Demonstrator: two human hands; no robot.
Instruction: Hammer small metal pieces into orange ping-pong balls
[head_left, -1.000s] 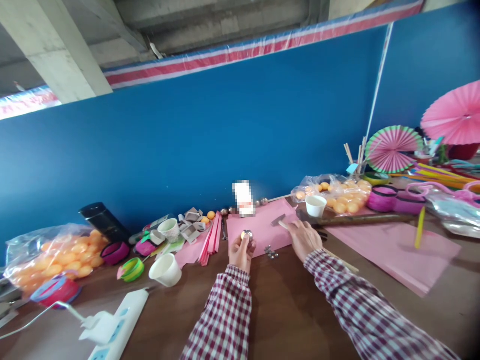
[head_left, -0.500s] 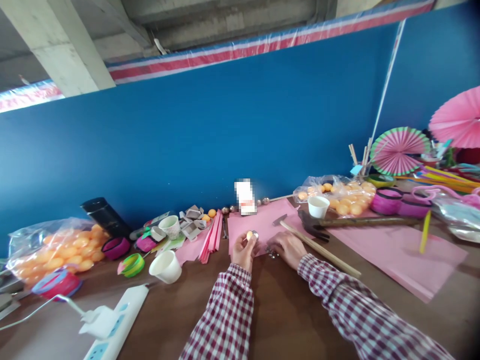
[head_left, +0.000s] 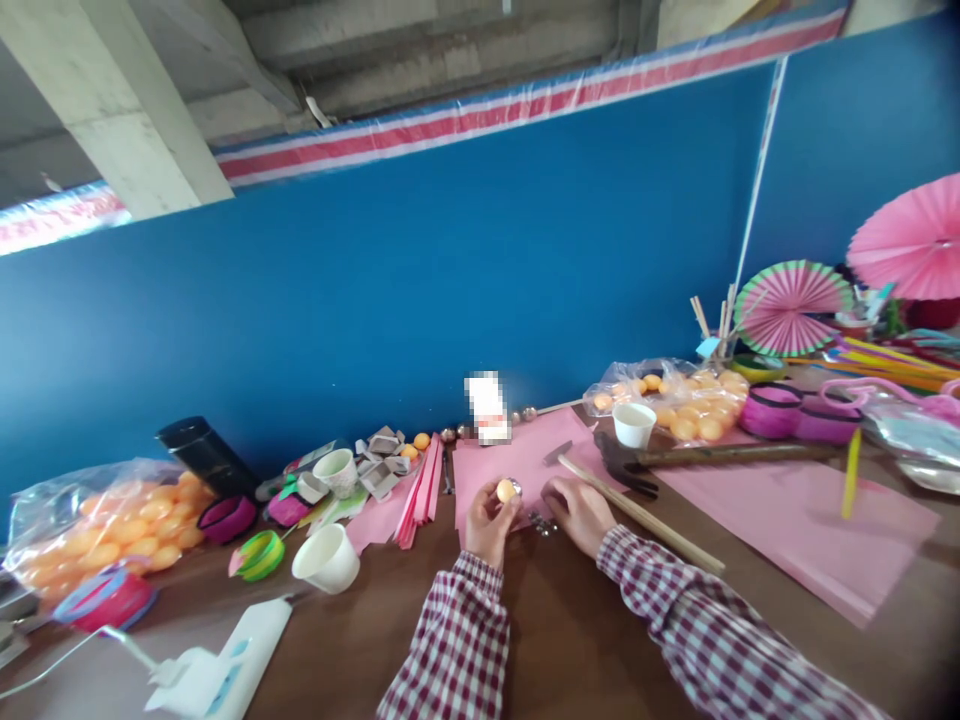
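Between the thumb and fingers of my left hand [head_left: 489,520] is an orange ball [head_left: 506,490], with something small and shiny against its far side. My right hand [head_left: 577,512] rests just to the right, fingers curled together; whether they pinch anything is hidden. Several small shiny metal pieces [head_left: 543,524] lie on the brown table between the hands, beside the right fingertips. Pink paper [head_left: 517,470] lies beyond both hands. A hammer with a wooden handle [head_left: 660,522] sits on it, its handle running close past my right hand.
White cups [head_left: 326,560] stand left and back right. Bags of orange balls [head_left: 120,525] lie on both sides. A power strip [head_left: 251,650] is front left. A larger hammer [head_left: 735,452] and pink sheet [head_left: 810,530] are at right.
The ball in my left hand has turned, showing more of its orange side. My right hand has drawn slightly back from the metal pieces, which show more clearly.
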